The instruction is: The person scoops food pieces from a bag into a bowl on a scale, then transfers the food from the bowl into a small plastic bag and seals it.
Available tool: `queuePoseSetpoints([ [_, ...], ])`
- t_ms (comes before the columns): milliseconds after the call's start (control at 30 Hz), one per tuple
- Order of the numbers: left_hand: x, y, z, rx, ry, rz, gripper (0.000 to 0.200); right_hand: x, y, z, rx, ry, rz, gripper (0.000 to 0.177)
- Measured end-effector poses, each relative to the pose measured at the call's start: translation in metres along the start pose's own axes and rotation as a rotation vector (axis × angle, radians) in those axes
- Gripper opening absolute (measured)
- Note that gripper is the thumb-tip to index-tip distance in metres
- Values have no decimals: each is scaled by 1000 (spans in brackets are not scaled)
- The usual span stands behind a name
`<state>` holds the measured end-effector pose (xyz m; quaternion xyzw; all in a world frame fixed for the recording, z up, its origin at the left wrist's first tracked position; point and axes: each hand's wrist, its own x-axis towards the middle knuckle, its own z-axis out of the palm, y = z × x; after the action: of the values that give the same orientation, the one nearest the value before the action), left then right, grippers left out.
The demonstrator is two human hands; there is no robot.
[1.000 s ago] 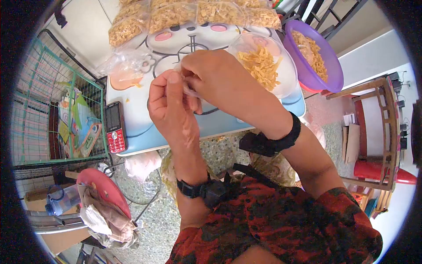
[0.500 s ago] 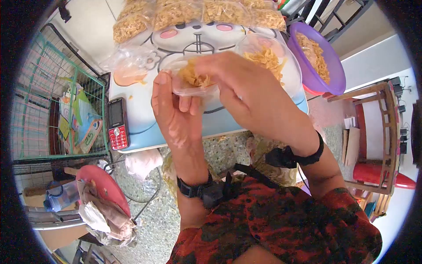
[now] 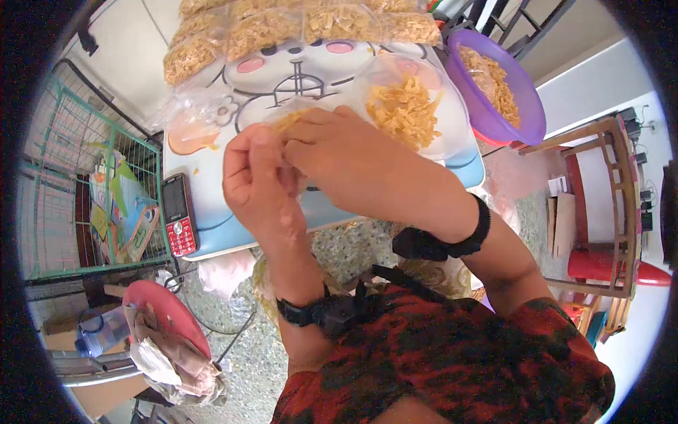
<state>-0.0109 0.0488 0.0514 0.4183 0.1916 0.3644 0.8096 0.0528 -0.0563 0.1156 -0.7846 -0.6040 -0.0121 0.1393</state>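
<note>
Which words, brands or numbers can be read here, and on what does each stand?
No text can be read.
Red phone: keypad and brand too small.
Printed cards in the green rack: blurred.
Table top: a cartoon face only, no words.
Clear snack bag: no print visible.

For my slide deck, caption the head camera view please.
Left hand and right hand pinch a small clear bag of yellow strips over a cartoon-print table, purple bowl alongside.

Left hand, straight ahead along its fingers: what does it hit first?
The left hand pinches the small clear bag together with the right hand. Beyond that, probably the row of filled snack bags at the table far edge, though depth is unclear.
</note>
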Motion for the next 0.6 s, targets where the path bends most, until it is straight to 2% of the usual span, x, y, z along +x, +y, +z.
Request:
queuePoseSetpoints([
  [67,1,3,2,-99,31,-26,16,0,3,3,84,31,-15,17],
  [167,3,0,-5,-98,-31,9,16,-5,5,7,74,404,-122,23],
  [267,1,2,2,-85,50,-36,15,-24,26,-21,23,412,-75,28],
  [333,2,-1,-3,-98,7,-25,14,-41,54,-38,-109,356,54,29],
  [433,2,-1,1,-128,-5,-6,14,-65,76,-56,-32,195,357,26],
  [533,3,-4,2,-132,14,-7,16,-76,79,-59,32,49,481,29],
  [600,2,-6,2,-120,21,-18,16,-79,80,-50,56,49,384,30],
])
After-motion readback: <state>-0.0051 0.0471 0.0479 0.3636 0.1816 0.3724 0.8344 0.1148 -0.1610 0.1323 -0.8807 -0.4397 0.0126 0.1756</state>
